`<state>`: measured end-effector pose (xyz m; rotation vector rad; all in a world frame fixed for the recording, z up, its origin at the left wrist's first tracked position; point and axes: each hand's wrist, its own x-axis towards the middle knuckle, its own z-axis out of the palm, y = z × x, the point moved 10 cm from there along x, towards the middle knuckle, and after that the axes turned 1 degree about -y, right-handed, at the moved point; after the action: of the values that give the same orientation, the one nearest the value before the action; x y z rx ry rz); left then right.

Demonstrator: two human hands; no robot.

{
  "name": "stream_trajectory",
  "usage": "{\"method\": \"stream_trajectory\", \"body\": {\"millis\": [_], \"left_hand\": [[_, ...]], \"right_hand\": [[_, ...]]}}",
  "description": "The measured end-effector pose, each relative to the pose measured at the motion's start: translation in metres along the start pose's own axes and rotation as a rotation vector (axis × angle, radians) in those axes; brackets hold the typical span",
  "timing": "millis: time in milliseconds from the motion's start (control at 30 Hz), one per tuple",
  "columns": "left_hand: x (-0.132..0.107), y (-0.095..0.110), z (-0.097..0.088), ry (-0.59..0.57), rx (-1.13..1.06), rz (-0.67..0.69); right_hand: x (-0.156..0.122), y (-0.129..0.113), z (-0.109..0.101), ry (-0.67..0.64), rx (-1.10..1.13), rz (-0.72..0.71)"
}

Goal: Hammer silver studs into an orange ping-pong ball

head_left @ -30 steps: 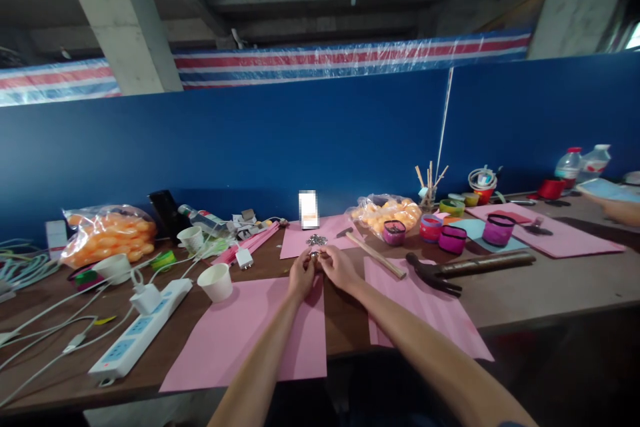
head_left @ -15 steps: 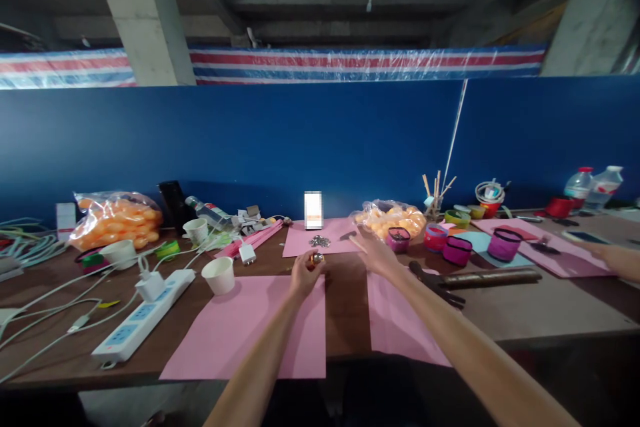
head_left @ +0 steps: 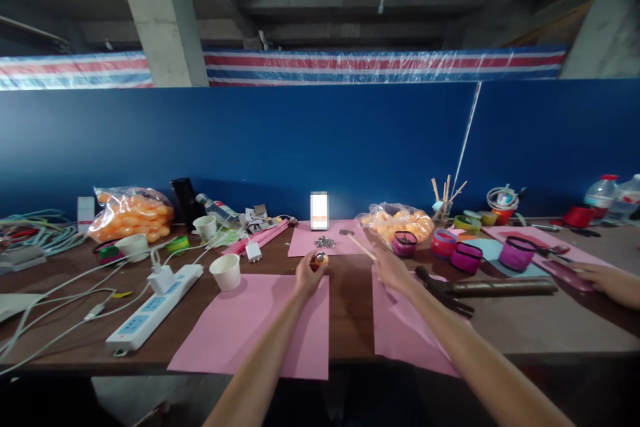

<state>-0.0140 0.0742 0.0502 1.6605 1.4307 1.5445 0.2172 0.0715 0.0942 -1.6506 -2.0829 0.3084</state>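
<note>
My left hand [head_left: 309, 275] is closed around a small round orange piece [head_left: 324, 263] with a shiny, dark-and-silver top, just above the table. My right hand [head_left: 393, 270] grips the near end of a thin pale wooden stick [head_left: 364, 247] with a flat dark tip. That tip rests over or just above a pink sheet [head_left: 300, 247], to the right of a small heap of silvery metal bits [head_left: 325, 241]. Behind the heap stands an upright white rectangle [head_left: 319, 210], blurred out. A clear bag of orange balls [head_left: 380, 219] lies beyond my right hand.
Pink sheets [head_left: 250, 327] lie under my forearms. At left are a paper cup [head_left: 225, 273], a power strip [head_left: 150, 313] with cables and another bag of orange balls [head_left: 135, 217]. Purple bands [head_left: 467, 258] and a dark hammer [head_left: 500, 288] lie at right, near another person's hand [head_left: 610, 279].
The view has turned slightly left. My right hand has drawn back toward me, and more of the stick shows. My left hand keeps its hold. The other person's hand has moved nearer.
</note>
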Motion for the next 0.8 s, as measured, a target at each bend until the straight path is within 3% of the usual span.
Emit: {"method": "stream_trajectory", "body": {"millis": [133, 233, 333, 433, 667, 800], "left_hand": [[0.0, 0.0, -0.003, 0.024, 0.009, -0.018], [0.0, -0.003, -0.006, 0.053, 0.011, -0.045], [0.0, -0.005, -0.003, 0.046, -0.008, -0.051], [0.001, -0.007, -0.001, 0.037, -0.037, -0.062], [0.0, -0.005, -0.002, 0.035, -0.09, -0.064], [0.001, -0.01, -0.004, 0.064, -0.107, -0.103]], "right_hand": [[-0.024, -0.022, 0.006, -0.105, 0.185, -0.061], [-0.049, -0.048, 0.004, -0.208, 0.475, -0.161], [-0.069, -0.066, -0.006, -0.161, 0.467, -0.249], [-0.078, -0.075, -0.002, -0.165, 0.39, -0.276], [-0.075, -0.081, -0.001, -0.126, 0.381, -0.288], [-0.074, -0.082, 0.005, -0.177, 0.36, -0.294]]}}
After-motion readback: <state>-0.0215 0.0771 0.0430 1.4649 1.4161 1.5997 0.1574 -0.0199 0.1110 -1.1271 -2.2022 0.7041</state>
